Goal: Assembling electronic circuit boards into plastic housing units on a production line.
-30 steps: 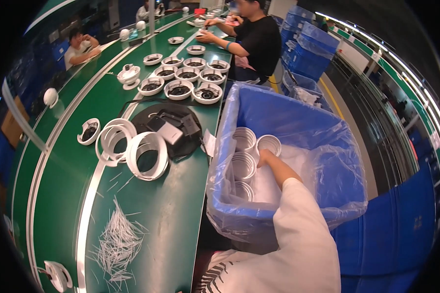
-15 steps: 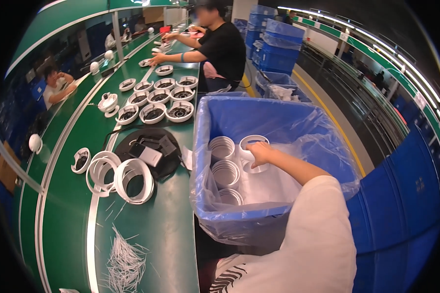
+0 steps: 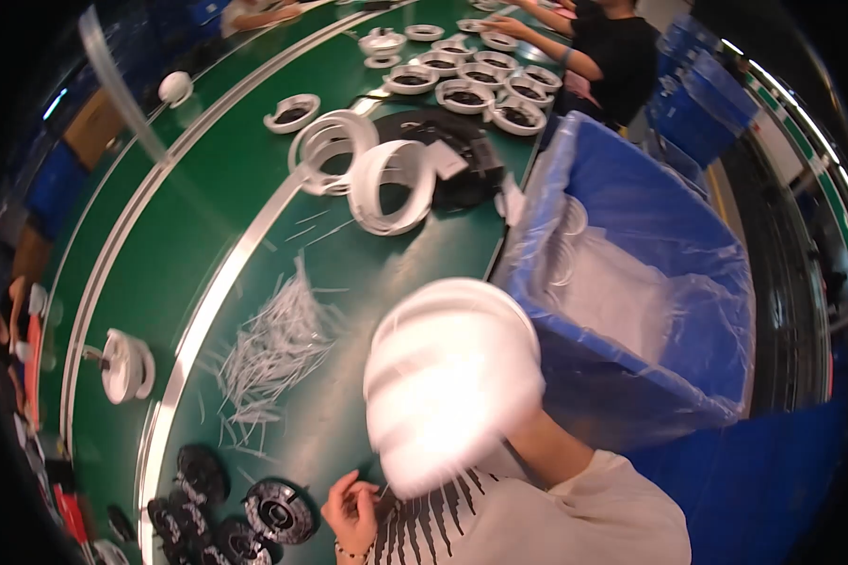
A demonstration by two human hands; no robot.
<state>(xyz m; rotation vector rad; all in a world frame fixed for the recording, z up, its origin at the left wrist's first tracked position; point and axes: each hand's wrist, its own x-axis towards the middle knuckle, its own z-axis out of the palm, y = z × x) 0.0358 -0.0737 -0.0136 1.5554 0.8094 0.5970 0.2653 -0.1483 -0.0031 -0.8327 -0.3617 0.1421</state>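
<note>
While the left hand [image 3: 350,513] rests half-curled and empty beside black discs [image 3: 254,513], the right hand (hidden, so its grip I cannot tell) lifts a blurred stack of white plastic rings [image 3: 450,381] near the blue-lined bin [image 3: 650,377]; probably light, rigid, best held underneath.

On the green table [image 3: 254,188] lie two large white rings [image 3: 391,184] side by side, about eleven small white-rimmed rings [image 3: 462,94] in rows, five or so black discs [image 3: 278,508] — and one blue-lined bin [image 3: 650,273] beside it.
</note>
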